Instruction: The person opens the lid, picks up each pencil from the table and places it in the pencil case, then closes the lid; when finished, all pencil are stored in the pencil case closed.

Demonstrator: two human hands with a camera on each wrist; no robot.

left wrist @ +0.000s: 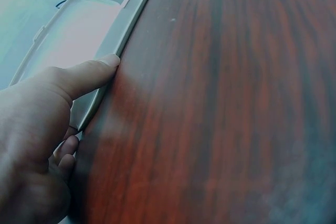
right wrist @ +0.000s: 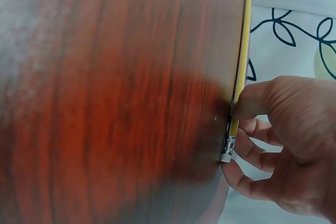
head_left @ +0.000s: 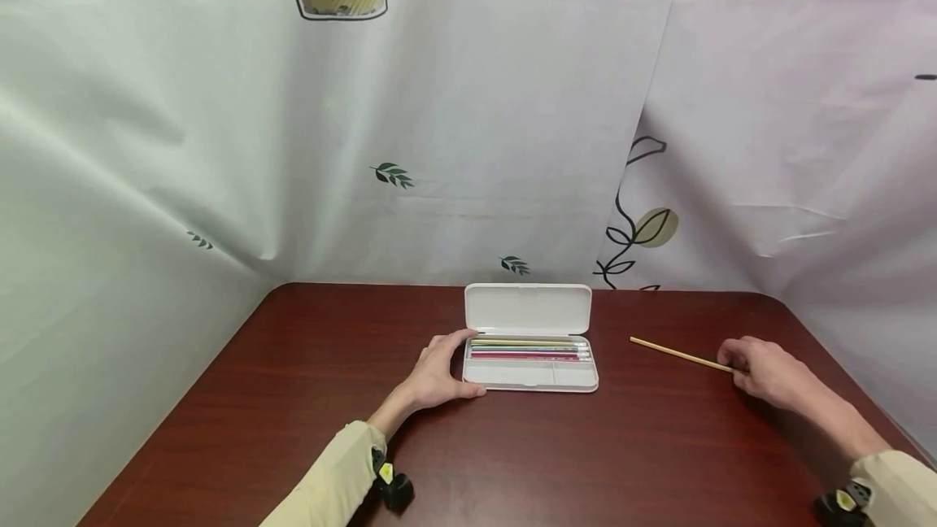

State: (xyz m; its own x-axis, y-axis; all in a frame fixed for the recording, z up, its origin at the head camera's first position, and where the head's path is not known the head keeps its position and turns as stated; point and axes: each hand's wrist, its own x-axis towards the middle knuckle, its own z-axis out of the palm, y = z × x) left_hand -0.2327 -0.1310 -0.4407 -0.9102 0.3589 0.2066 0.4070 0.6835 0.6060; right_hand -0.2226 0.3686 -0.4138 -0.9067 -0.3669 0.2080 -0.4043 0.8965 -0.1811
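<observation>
Open pencil case [head_left: 531, 376] — pencils [head_left: 529, 349] inside.

Both forearms, in pale yellow sleeves, reach forward over the bench, each with a small black camera at the wrist. The left hand [head_left: 439, 372] lies palm down, fingers [left wrist: 86, 74] spread in a loose curve with the thumb stretched forward, pressing sideways. The right hand [head_left: 764, 371] sits well apart to the right, knuckles up, its thumb and curled fingers [right wrist: 252, 148] pinching together.
</observation>
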